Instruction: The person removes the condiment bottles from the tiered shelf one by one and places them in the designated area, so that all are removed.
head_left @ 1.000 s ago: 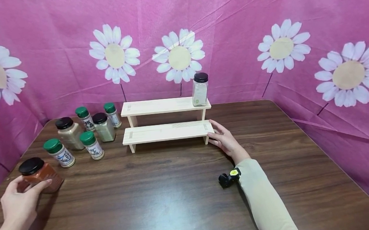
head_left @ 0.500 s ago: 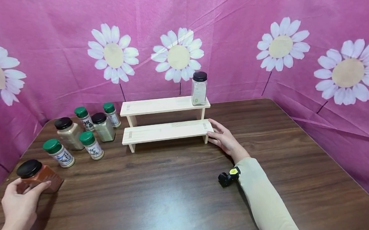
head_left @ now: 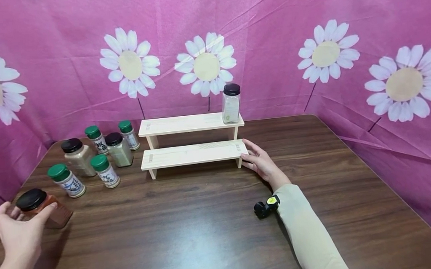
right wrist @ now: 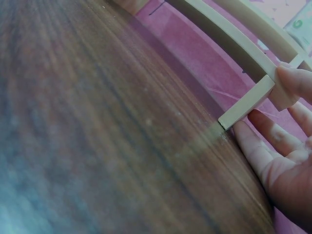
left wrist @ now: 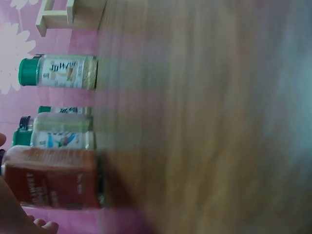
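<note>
A jar of red-brown spice with a black lid (head_left: 58, 215) stands on the table at the left. My left hand (head_left: 20, 234) is spread around it, thumb on the near side, fingers beyond the lid; whether they touch it is hard to tell. The left wrist view shows the spice jar (left wrist: 53, 178) upright, with part of the hand beside it. A two-step wooden display shelf (head_left: 190, 154) stands at the middle back. My right hand (head_left: 261, 162) holds the right end of its lower step, fingertips at the edge and leg. On the upper step stands a clear black-lidded jar (head_left: 231, 106).
Several green-capped shakers, one a front shaker (head_left: 106, 172), stand left of the shelf with two black-lidded jars, a beige jar (head_left: 81, 161) and a pale green jar (head_left: 120, 152). A pink daisy cloth (head_left: 270, 62) hangs behind the wooden table (head_left: 192, 229).
My left hand has spread wider and shifted slightly left and up around the red-brown jar. My right hand stays at the shelf's end. The whole view has shifted slightly.
</note>
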Tool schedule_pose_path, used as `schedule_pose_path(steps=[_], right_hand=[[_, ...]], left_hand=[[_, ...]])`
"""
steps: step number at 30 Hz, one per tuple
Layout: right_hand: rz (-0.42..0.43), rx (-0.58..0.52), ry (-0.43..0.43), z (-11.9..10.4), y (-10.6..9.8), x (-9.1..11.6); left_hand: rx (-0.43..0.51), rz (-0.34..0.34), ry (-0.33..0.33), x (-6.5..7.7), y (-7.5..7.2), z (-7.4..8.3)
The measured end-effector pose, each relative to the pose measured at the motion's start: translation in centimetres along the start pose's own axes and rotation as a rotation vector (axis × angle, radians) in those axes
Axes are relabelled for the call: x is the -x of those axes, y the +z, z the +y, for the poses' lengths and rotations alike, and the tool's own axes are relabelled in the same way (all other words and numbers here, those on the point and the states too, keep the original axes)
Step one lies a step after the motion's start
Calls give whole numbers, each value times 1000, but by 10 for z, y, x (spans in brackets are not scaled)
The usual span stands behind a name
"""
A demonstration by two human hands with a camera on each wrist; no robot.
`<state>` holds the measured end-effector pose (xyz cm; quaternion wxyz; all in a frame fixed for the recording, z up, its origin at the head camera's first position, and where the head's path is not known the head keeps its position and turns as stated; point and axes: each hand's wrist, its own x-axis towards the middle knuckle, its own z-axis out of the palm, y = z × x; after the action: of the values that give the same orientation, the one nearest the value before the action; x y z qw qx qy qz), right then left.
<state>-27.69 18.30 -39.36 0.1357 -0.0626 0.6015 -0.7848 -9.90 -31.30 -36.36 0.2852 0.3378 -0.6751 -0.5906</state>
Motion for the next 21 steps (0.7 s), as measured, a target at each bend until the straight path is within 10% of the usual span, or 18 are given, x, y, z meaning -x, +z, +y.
schedule_pose_path(steps=[9,14,18,21], right_hand=[[-12,5,-6,-1,1,0],[-3,2,-1,-1,0,-1],[4,2,9,0,-1,-1],[8,-1,13,1,-1,-1]], left_hand=[[-147,50,30,-67,-16,-31],[-56,76,105,-107,-18,-37],[-125,104,144,-92,-8,-7],[-171,103,160,-51,3,35]])
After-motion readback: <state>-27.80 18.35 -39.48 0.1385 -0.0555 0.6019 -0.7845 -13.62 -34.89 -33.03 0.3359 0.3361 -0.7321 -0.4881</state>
